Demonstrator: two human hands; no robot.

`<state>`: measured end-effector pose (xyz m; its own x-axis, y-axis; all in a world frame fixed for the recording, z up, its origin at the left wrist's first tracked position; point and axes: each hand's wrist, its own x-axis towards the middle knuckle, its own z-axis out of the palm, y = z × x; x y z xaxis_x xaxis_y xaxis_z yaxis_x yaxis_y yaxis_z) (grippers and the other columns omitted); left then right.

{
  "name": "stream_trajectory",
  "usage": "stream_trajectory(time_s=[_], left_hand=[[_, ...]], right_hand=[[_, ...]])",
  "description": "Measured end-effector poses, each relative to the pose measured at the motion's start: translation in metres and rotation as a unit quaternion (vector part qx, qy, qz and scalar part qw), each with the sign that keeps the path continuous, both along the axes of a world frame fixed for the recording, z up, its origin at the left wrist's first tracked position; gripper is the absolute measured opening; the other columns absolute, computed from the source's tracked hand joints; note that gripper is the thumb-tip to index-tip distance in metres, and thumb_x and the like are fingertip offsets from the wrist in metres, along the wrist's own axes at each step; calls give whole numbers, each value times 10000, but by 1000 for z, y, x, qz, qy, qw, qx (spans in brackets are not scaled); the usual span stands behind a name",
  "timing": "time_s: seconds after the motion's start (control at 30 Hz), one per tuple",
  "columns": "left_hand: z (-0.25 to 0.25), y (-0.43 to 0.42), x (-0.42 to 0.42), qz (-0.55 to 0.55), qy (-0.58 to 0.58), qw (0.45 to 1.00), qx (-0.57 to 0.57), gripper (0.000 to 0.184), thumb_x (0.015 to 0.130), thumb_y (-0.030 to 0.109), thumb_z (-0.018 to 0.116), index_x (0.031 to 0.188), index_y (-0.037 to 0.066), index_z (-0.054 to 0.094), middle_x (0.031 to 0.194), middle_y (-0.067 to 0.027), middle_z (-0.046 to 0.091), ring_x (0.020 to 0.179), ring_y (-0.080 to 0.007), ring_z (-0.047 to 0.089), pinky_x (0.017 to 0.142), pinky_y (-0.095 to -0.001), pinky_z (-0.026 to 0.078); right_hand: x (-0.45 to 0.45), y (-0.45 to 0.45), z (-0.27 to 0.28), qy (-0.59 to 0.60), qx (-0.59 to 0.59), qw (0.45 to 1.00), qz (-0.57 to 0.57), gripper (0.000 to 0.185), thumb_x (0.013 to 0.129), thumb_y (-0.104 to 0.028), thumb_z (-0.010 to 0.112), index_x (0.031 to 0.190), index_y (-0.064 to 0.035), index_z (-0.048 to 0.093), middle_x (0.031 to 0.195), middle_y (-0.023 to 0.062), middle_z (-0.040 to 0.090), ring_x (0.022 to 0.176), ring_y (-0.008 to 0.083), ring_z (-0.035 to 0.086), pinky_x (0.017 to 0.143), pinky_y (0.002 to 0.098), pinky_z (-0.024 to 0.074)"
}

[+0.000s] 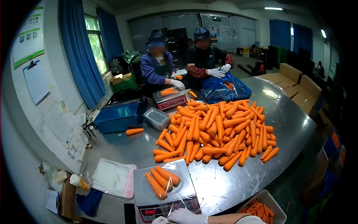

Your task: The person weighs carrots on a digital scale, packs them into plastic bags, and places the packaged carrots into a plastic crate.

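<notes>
At the bottom edge, my left hand (160,220) and my right hand (187,216), both in white gloves, are close together in front of a scale (143,187). A thin strip of clear plastic rises from between them; my right hand's fingers are pressed together on it. Only a small part of my left hand shows, its fingers hidden. Three carrots (163,180) lie on the scale's metal plate, and its red display is lit. Beyond the scale spreads a large heap of carrots (220,130) on the metal table (294,138).
Two co-workers stand across the table, one by a second scale (169,98), one handling a blue bag (225,87). Plastic bags (111,177) lie left of my scale. A clear tray (157,118) and blue bin (118,116) stand behind. A crate (278,209) of carrots sits lower right.
</notes>
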<state>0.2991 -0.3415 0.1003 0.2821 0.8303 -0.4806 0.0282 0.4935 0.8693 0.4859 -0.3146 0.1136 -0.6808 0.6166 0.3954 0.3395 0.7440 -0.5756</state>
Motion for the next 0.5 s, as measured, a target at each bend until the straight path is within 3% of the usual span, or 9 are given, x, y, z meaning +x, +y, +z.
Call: stream_trajectory(time_s=[0.1,0.2,0.33,0.37,0.43,0.47,0.5], left_hand=[[7,-3,4,-18,42,994,102,90,843,82,539,759,51,547,623,-18,541,514,-78,479,478,-209,378],[-1,-1,-1,-11,8,1000,16,113,863,105,532,758,63,547,630,-17,551,516,-68,475,471,-201,369],[-15,1,-6,-6,5,1000,20,119,856,107,548,748,57,542,635,-14,556,513,-62,460,469,-195,360],[15,-2,4,-1,14,999,41,115,841,103,562,741,48,548,638,-18,557,526,-67,468,479,-197,366],[20,-3,13,10,15,1000,23,115,833,106,569,738,42,558,644,-21,559,543,-71,477,492,-196,372],[17,-2,16,2,6,1000,21,110,831,111,572,745,41,572,656,-22,567,557,-68,483,504,-192,374],[17,-2,15,2,6,1000,20,110,831,111,572,745,41,572,656,-22,567,557,-68,483,504,-192,374]], right_hand=[[1,0,2,-21,-16,1000,5,213,708,-234,585,694,-22,600,649,172,574,613,354,581,572,440,461],[-1,0,-1,-51,-31,998,10,193,724,-219,567,717,-31,608,669,179,585,632,347,595,574,440,466],[-1,-2,-5,-63,-36,997,11,158,737,-200,549,728,-55,611,714,177,601,659,334,609,588,435,470],[3,-3,0,-71,-55,996,0,167,766,-205,532,736,-64,616,718,166,605,662,326,608,603,427,468],[16,-5,0,-30,-65,997,2,186,800,-228,528,767,-82,637,709,160,603,652,324,604,606,419,467],[27,-9,6,-70,-120,990,-8,217,822,-259,534,859,-71,637,789,148,613,750,310,605,677,387,478],[40,-12,7,-19,-220,974,-45,186,835,-227,555,876,-62,632,800,124,611,763,264,602,709,341,476]])
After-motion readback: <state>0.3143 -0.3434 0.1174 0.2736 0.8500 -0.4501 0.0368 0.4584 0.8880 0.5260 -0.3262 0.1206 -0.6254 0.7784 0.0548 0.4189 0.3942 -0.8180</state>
